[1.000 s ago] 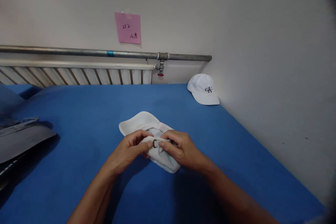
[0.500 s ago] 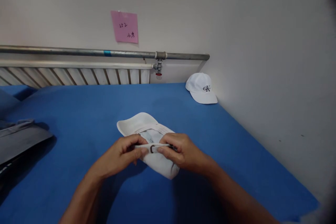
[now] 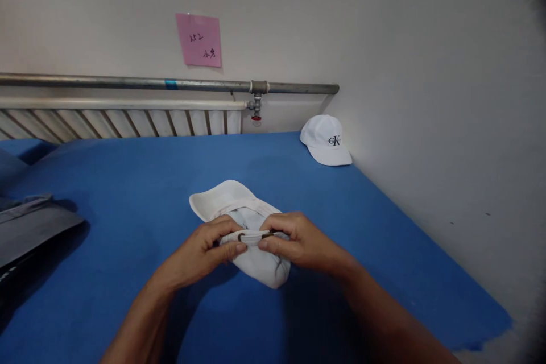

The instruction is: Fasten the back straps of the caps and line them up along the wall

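Note:
A cream cap lies upside down on the blue cloth surface, its brim pointing away from me. Both my hands pinch its back strap, which carries a small metal buckle. My left hand grips the strap's left end between thumb and fingers. My right hand holds the right end, fingers curled. The two hands nearly touch over the buckle. Part of the cap's crown is hidden under my fingers.
A second white cap with a dark logo sits at the far right by the wall. Grey folded items lie at the left edge. A radiator, a metal pipe and a pink note line the back wall.
My hands have shifted slightly on the strap, drawing closer over the buckle. The cap stays in place, and the view has tilted a little.

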`<state>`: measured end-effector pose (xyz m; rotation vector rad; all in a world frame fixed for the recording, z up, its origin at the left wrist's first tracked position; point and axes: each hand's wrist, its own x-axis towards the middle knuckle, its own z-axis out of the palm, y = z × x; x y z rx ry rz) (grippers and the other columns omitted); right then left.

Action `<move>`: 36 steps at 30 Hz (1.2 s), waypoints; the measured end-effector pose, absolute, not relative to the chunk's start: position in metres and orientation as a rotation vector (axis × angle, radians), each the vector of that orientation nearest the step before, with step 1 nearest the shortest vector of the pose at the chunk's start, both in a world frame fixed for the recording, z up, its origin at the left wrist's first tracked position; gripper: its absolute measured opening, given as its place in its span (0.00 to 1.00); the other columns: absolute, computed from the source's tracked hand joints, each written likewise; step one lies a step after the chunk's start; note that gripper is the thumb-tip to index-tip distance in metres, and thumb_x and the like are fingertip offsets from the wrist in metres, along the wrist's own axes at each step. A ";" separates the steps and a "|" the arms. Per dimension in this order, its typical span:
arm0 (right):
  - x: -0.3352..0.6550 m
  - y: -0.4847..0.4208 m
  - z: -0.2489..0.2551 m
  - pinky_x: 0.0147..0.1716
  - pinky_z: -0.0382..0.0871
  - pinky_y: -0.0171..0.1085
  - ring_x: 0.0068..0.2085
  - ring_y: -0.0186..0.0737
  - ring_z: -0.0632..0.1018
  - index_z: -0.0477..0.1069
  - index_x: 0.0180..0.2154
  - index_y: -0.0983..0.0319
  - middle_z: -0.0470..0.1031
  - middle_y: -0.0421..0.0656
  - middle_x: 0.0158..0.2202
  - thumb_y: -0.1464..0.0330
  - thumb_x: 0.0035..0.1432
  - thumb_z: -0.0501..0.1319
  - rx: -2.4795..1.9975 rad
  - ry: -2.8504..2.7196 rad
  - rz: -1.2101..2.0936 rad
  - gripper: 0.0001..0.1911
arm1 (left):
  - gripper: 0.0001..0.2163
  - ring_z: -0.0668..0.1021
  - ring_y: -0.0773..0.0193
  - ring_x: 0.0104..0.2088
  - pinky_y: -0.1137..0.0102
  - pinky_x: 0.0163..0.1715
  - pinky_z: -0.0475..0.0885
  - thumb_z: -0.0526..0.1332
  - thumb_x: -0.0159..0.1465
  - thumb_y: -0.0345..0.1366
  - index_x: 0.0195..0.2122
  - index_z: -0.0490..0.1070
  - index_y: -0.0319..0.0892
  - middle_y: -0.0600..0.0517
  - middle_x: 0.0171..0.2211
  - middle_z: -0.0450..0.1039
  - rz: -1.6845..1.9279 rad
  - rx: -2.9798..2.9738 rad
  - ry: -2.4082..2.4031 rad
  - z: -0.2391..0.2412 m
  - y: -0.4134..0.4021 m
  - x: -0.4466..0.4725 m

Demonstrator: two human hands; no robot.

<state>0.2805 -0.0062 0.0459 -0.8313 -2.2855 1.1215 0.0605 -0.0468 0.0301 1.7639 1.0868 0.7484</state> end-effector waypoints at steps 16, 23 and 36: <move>0.297 0.010 0.041 0.29 0.67 0.31 0.27 0.30 0.74 0.73 0.36 0.61 0.75 0.37 0.27 0.69 0.47 0.68 -0.677 -1.564 1.793 0.11 | 0.10 0.74 0.60 0.40 0.65 0.41 0.68 0.61 0.61 0.44 0.35 0.74 0.44 0.50 0.39 0.73 0.873 1.691 1.237 0.027 -0.043 0.036; 0.281 -0.008 0.047 0.30 0.65 0.29 0.28 0.27 0.72 0.75 0.34 0.62 0.74 0.36 0.28 0.72 0.51 0.66 -0.618 -1.716 1.544 0.05 | 0.16 0.69 0.48 0.52 0.52 0.52 0.60 0.63 0.60 0.43 0.48 0.71 0.45 0.45 0.51 0.71 1.147 2.420 1.604 0.039 -0.052 0.048; 0.284 0.016 0.023 0.53 0.64 0.43 0.50 0.38 0.74 0.73 0.45 0.59 0.75 0.44 0.47 0.80 0.56 0.52 -0.675 -1.984 0.977 0.20 | 0.06 0.71 0.62 0.31 0.63 0.34 0.66 0.63 0.61 0.37 0.33 0.68 0.42 0.52 0.27 0.68 1.173 1.751 0.554 0.047 -0.071 0.030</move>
